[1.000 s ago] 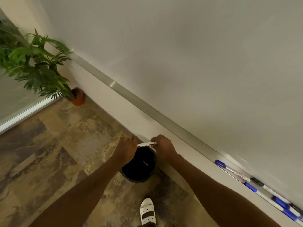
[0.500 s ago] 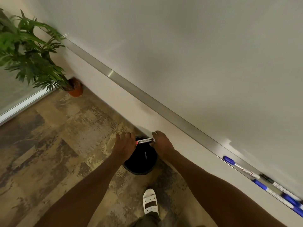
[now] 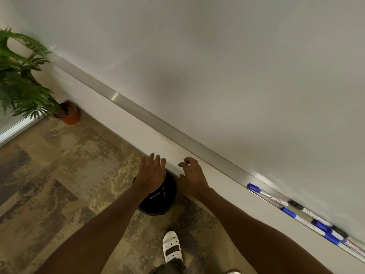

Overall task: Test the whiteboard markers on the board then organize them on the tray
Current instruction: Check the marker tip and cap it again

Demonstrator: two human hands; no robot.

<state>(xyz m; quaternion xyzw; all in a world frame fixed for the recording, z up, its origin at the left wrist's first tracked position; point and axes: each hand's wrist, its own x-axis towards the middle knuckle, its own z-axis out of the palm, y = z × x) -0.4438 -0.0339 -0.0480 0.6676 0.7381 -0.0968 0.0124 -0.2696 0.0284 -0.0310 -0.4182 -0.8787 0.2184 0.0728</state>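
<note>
Both released, left grip (image 3: 152,173) and right grip (image 3: 192,177) over round black bin (image 3: 158,206), thin marker (image 3: 157,195) inside; blue-capped white markers (image 3: 266,195) on silver tray (image 3: 158,123) at 4 o'clock.

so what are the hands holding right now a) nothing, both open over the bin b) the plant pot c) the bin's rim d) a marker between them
a: the left hand and right hand show empty, relaxed fingers above the black bin.

Both arms extended forward. Left hand (image 3: 153,174) above bin (image 3: 158,206), fingers spread, palm down. Right hand (image 3: 192,177) just right of bin, fingers loosely curled, empty.
</note>
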